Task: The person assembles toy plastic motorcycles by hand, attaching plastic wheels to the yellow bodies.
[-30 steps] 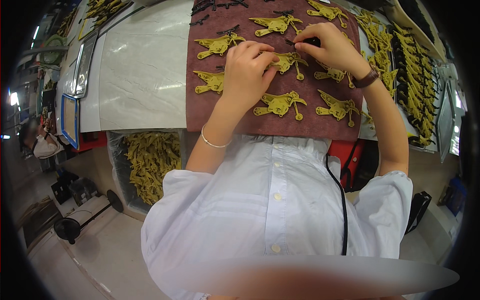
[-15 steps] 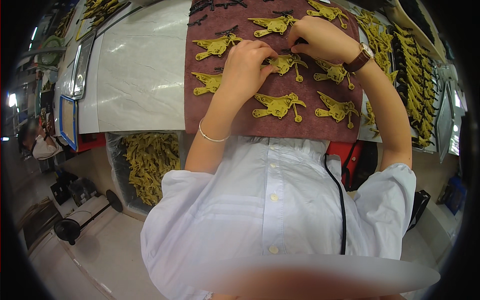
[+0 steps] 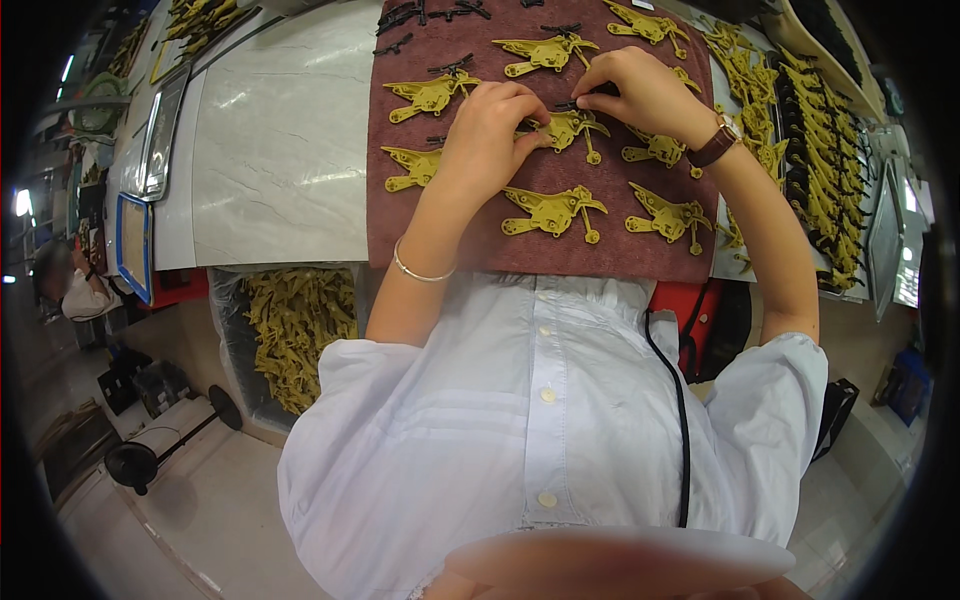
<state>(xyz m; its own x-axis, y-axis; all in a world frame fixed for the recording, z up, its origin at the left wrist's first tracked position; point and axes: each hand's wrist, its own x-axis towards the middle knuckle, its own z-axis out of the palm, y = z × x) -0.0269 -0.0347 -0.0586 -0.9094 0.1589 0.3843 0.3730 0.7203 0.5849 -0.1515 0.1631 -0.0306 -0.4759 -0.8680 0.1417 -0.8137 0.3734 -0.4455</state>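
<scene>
Left fingers [image 3: 530,107] touch a yellow part [image 3: 570,132]; right fingers [image 3: 597,102] pinch a piece [image 3: 566,106] (black).

Pale buttoned shirt [image 3: 450,400], silver bangle [image 3: 424,278], brown watchstrap [image 3: 712,149].

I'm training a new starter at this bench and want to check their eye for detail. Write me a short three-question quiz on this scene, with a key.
1. Multiple choice: which of the person's wrists wears the brown-strapped wristwatch?
A: left
B: right
C: neither

2. True or false: the left hand lies flat on the pale grey marbled tabletop.

3. Fill in the colour: the right hand pinches a small, slim part that is ___.

Key:
1. B, right.
2. False; its thumb and fingers are at one end of a flat, beaked yellow part over the maroon cloth mat.
3. Black.
</scene>
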